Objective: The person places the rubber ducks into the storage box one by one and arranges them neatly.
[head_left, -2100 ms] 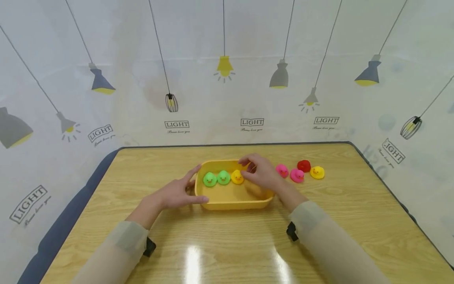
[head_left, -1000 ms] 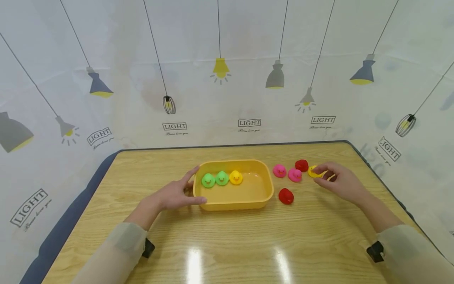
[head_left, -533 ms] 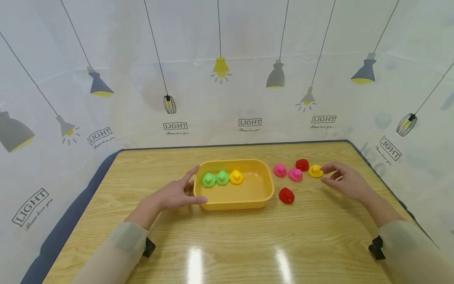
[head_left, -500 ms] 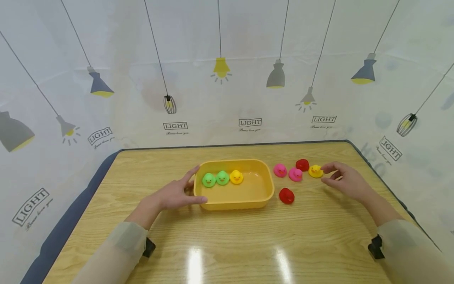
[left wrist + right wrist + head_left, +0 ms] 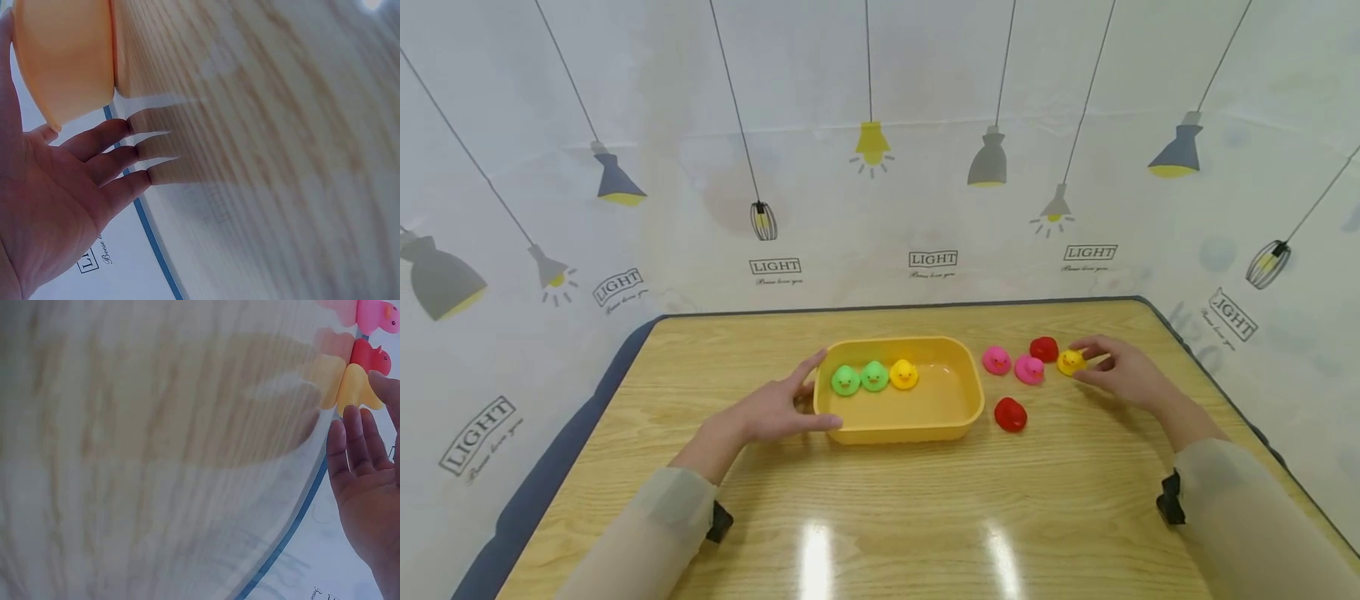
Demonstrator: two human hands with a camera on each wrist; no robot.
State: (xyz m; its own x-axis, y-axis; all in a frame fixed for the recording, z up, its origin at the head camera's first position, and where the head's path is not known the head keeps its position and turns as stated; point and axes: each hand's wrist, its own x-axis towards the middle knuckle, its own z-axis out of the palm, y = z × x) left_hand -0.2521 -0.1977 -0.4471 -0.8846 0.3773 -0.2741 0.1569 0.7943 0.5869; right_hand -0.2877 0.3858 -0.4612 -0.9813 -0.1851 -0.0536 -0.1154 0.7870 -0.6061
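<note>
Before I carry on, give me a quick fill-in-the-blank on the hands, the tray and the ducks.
In the head view, the left hand is at the ____ end of the tray.
The green ducks inside it number ____.
The duck closest to the right hand is coloured ____.
The loose toy lowest in the head view is coloured ____.

Missing words: left; two; yellow; red.

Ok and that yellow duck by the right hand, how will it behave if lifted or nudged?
That yellow duck is probably light, being small beside the right hand. Its body spreads wider than its head, so it likely resists tipping. The table looks glossy, so a nudge might slide it.
</note>
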